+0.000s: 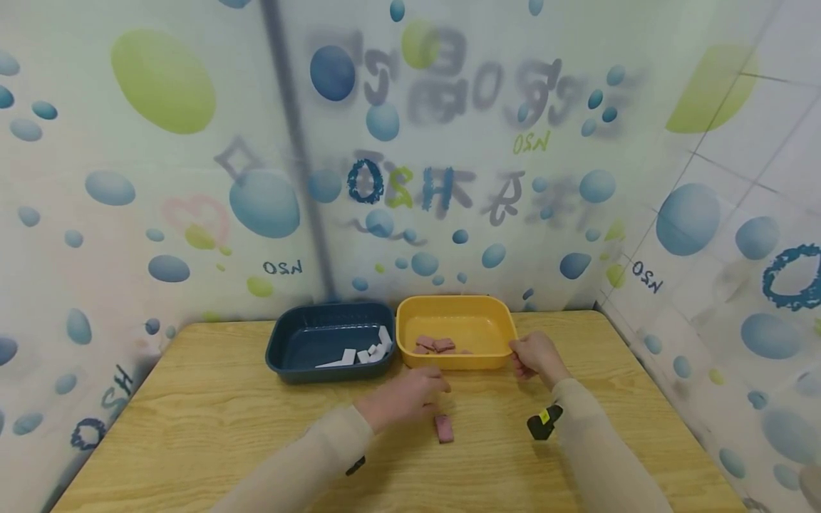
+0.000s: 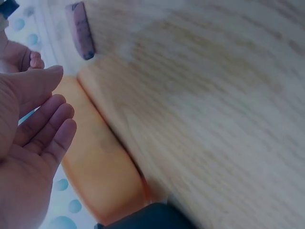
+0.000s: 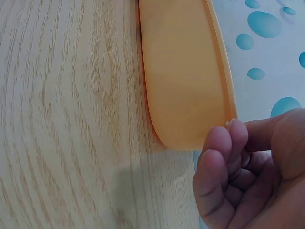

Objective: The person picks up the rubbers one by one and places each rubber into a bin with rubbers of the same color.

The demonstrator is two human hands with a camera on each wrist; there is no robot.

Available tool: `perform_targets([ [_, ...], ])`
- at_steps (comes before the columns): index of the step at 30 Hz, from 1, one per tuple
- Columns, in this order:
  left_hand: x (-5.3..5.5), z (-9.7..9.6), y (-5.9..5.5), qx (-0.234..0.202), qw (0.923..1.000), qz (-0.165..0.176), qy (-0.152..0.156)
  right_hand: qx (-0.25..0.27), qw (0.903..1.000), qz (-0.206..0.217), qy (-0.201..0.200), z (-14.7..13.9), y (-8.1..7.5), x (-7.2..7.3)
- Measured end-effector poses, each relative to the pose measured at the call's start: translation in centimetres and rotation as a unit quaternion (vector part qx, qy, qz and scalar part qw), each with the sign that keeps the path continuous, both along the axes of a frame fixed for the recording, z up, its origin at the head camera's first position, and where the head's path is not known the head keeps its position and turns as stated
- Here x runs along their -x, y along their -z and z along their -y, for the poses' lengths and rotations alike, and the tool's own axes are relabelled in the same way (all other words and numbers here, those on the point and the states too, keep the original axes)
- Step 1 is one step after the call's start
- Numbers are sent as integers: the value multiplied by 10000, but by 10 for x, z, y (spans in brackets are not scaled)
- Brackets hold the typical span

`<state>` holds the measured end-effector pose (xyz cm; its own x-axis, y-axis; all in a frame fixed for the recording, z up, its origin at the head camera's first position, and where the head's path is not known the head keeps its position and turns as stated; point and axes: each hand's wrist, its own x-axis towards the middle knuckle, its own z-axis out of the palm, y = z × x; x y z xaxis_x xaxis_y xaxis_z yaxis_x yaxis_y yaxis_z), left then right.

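My left hand (image 1: 407, 395) hovers over the table in front of the yellow bin (image 1: 455, 362). Its thumb and fingers are apart, with nothing between them in the left wrist view. Just below that hand, a pink block (image 1: 444, 429) lies on the wooden table; the left wrist view catches the same pink block (image 2: 81, 31) near the top. My right hand (image 1: 537, 354) pinches the bin's rim at its near right corner, fingers curled, as the right wrist view confirms at the orange-looking bin wall (image 3: 186, 71). Several pink blocks (image 1: 442, 345) lie inside the yellow bin.
A dark blue bin (image 1: 330, 373) stands directly left of the yellow one, with several white pieces (image 1: 375, 353) in its right part. Behind both bins rises a wall covering (image 1: 398, 242) printed with blue and green spots. The wooden table (image 1: 212, 420) spreads in front.
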<state>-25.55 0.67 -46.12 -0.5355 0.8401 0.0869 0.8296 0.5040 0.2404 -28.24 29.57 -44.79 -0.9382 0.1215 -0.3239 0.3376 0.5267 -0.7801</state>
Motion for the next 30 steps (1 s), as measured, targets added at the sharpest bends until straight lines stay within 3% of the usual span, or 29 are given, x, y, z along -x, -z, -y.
perform_targets([
  [7,-4,-1,5,23,9995,96,309,-14,10000,14,9,1,-2,-1],
  [13,-6,-1,6,13,9984,-15,557,-51,10000,32,-14,1,-2,-2],
  [23,-9,-4,4,245,9982,146,531,-71,10000,58,-16,0,-1,-1],
  [30,-10,-5,6,304,9977,38,606,-46,10000,-30,-59,-1,0,0],
])
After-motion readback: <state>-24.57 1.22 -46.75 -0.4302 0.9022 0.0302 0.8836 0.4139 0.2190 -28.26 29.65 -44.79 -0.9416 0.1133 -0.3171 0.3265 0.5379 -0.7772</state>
